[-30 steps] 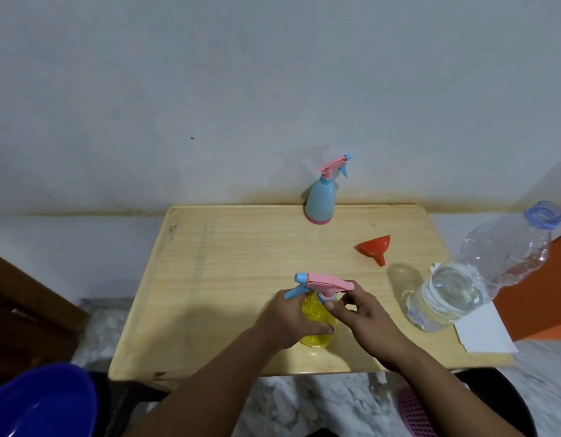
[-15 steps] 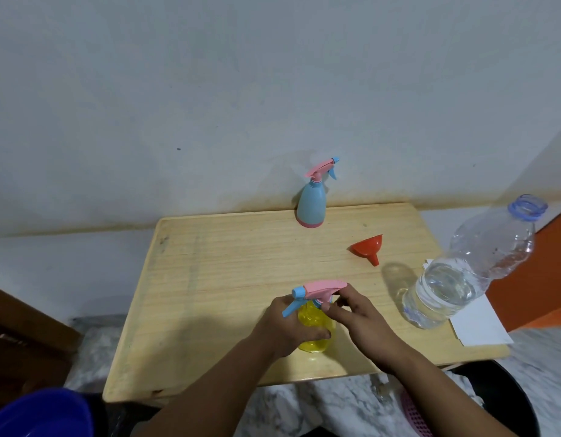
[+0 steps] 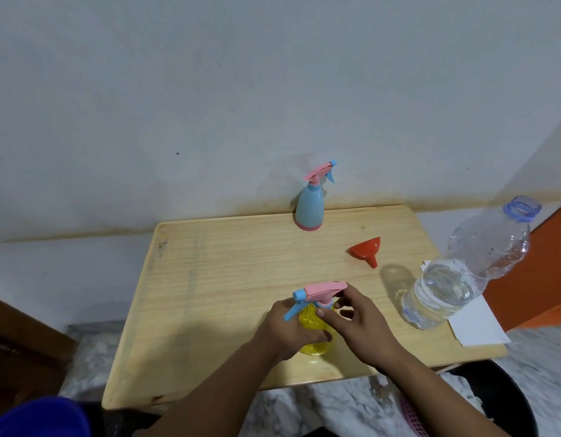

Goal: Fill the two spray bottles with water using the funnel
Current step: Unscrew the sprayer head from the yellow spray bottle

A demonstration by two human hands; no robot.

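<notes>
Both hands are on the yellow spray bottle (image 3: 313, 329): the left hand (image 3: 291, 329) wraps its body to steady it on the desk (image 3: 209, 279), while the right hand (image 3: 358, 323) pinches the collar under the pink trigger head (image 3: 323, 290), likely to unscrew it; beyond the right hand lie the red funnel (image 3: 364, 250) and the uncapped water bottle (image 3: 455, 279); far past both stands the blue spray bottle (image 3: 310, 209); fingers hide the yellow bottle's neck, so I cannot tell how loose the head is.

wooden table (image 3: 209, 279), white paper (image 3: 474, 326), blue basin (image 3: 36, 417)
</notes>
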